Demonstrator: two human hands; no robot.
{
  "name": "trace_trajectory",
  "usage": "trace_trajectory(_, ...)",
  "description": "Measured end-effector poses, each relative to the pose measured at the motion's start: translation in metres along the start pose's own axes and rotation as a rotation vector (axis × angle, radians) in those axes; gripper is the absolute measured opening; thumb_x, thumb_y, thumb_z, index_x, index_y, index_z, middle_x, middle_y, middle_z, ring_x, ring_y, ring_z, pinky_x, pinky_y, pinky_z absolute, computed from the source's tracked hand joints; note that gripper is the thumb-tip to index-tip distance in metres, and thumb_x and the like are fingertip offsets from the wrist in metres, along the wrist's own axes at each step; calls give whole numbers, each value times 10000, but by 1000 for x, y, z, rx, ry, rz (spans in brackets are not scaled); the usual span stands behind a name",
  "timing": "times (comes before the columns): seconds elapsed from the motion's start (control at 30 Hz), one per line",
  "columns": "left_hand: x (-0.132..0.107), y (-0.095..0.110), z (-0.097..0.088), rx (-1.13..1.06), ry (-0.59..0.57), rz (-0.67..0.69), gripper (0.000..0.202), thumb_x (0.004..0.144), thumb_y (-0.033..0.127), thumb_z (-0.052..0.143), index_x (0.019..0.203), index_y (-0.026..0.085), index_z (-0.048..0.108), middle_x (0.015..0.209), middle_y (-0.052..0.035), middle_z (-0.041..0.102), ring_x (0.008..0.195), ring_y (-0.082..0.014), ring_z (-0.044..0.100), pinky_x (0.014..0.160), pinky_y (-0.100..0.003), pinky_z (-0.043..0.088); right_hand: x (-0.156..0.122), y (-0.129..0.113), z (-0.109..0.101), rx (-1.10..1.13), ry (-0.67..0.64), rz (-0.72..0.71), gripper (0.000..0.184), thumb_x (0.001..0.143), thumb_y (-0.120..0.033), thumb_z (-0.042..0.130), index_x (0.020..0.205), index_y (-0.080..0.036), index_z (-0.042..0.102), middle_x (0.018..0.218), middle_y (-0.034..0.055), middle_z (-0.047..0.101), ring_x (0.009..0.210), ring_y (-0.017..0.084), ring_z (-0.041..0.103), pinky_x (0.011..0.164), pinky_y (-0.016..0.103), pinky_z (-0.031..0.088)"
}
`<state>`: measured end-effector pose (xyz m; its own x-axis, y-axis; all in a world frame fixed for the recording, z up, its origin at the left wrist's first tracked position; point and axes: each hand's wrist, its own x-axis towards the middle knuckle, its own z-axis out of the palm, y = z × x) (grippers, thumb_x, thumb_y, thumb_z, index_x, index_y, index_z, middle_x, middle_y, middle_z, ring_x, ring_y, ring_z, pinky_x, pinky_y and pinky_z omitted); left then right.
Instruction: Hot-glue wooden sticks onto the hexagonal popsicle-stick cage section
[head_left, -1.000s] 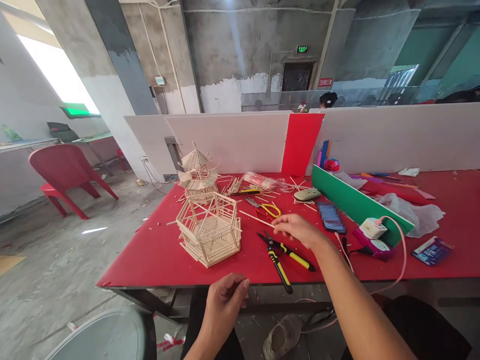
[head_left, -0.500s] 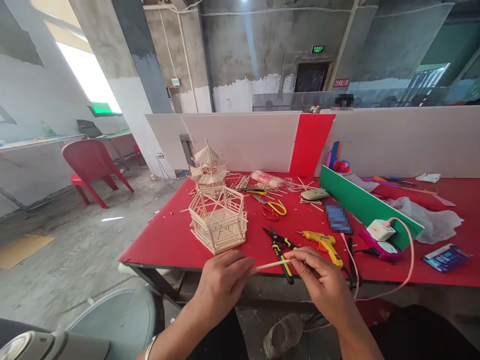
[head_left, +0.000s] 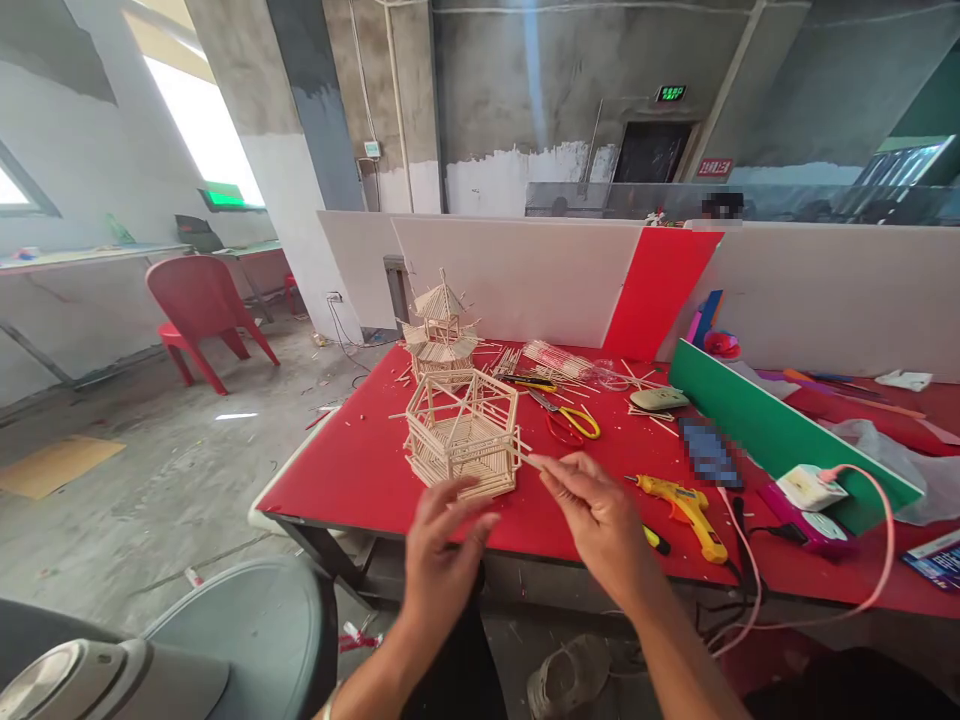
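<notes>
Between the fingertips of my right hand [head_left: 589, 505] is a thin wooden stick [head_left: 529, 459], its far end by the right side of a hexagonal stick frame [head_left: 461, 435]. Whether the stick touches the frame I cannot tell. My left hand [head_left: 446, 545] is empty, fingers apart, just in front of the frame's near edge. Behind the frame stands a tiered pagoda model [head_left: 441, 325] built of similar sticks. Pliers [head_left: 655, 540] lie mostly hidden under my right hand, with only a yellow-and-black handle end showing.
A yellow glue gun [head_left: 686, 510] lies on the red table [head_left: 330, 460], right of my hand. Farther back are scissors [head_left: 574, 420], a bundle of sticks [head_left: 559, 358] and a computer mouse [head_left: 658, 399]. A green board [head_left: 780, 425] and a power strip [head_left: 806, 520] with a pink cable stand at right.
My left hand has let go of the stick and opened. My right hand has carried the stick forward to the hexagonal frame. The view has shifted, so the table things appear farther right.
</notes>
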<state>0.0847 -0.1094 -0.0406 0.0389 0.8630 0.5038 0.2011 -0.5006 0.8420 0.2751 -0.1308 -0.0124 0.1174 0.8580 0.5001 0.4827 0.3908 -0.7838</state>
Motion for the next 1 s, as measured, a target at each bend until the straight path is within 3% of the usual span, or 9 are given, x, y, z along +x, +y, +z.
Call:
trace_trajectory(0.07, 24, -6, -24, 128, 193, 92, 211, 709, 321, 838, 916, 284, 819, 1206, -98, 676, 1162, -321, 584, 1039, -467, 465, 24, 8, -13, -153, -36, -121, 289, 986, -387, 542, 1191, -315, 732, 942, 41, 694, 852, 160, 652, 812, 275, 527)
trace_trajectory(0.1, 36, -9, -35, 190, 214, 138, 268, 678, 322, 862, 939, 290, 815, 1262, -97, 652, 1216, -339, 545, 1073, -494, 433, 36, 12, -17, -190, -78, -179, 266, 986, -364, 550, 1168, -319, 739, 947, 37, 698, 863, 160, 651, 823, 280, 522)
trace_trajectory(0.17, 56, -13, -50, 270, 146, 209, 354, 646, 322, 887, 988, 299, 799, 1350, -88, 610, 1298, -357, 483, 1109, -531, 395, 59, 21, -18, -216, -166, -289, 216, 977, -334, 579, 1094, -312, 759, 942, 32, 703, 872, 164, 645, 829, 294, 516)
trace_trajectory(0.23, 70, -16, -57, 371, 28, 308, 340, 699, 333, 859, 1027, 297, 774, 1411, -86, 570, 1341, -354, 453, 1118, -562, 381, 76, 29, -12, -228, -217, -372, 185, 965, -309, 600, 1038, -296, 769, 923, 37, 685, 850, 165, 628, 787, 299, 513)
trace_trajectory(0.3, 78, -19, -58, 466, -53, 407, 290, 771, 344, 809, 1047, 280, 747, 1439, -98, 541, 1367, -347, 435, 1112, -580, 384, 85, 35, -2, -240, -242, -416, 189, 966, -284, 594, 1038, -283, 769, 906, 46, 654, 836, 167, 606, 745, 297, 506)
trace_trajectory(0.43, 85, -25, -52, 537, -84, 486, 257, 825, 351, 763, 1057, 254, 714, 1440, -120, 520, 1400, -343, 401, 1096, -570, 413, 87, 42, 15, -231, -270, -447, 221, 984, -254, 555, 1068, -250, 760, 894, 53, 623, 856, 172, 588, 746, 301, 504)
trace_trajectory(1.0, 90, -32, -33, 547, -103, 457, 37, 887, 245, 679, 899, 238, 713, 1413, -90, 543, 1406, -320, 397, 1088, -559, 420, 91, 52, 20, -255, -285, -457, 220, 971, -224, 579, 1086, -249, 765, 879, 47, 599, 857, 168, 554, 742, 301, 496)
